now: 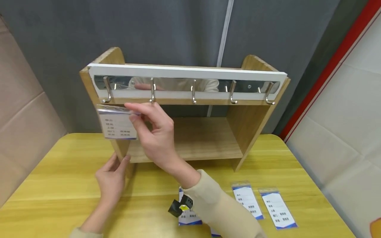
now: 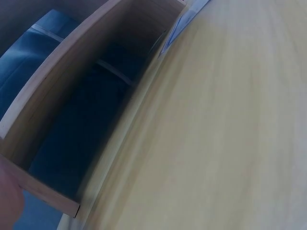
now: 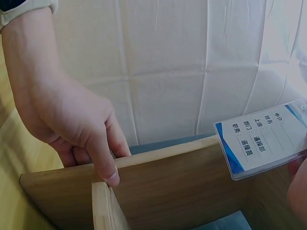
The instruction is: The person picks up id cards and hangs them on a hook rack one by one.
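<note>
My right hand (image 1: 157,135) pinches a clear-sleeved name badge (image 1: 117,125) by its upper right edge, between thumb and index finger. The badge, white with blue corners, hangs just under the leftmost metal hook (image 1: 107,91) of a wooden shelf (image 1: 184,135). My left hand (image 1: 111,181) grips the shelf's left side panel low down, near the lower board. In the right wrist view the left thumb presses on the panel's edge, and the badge (image 3: 261,139) appears at the right. Only a blurred bit of the left hand (image 2: 7,201) shows in the left wrist view.
Several hooks line the mirrored strip (image 1: 172,84) on the shelf's front. More badges lie on the yellow wooden table (image 1: 59,178), including a badge (image 1: 247,201) and another badge (image 1: 278,209) at right; others are partly hidden by the right sleeve (image 1: 220,205). A grey curtain (image 1: 166,33) hangs behind.
</note>
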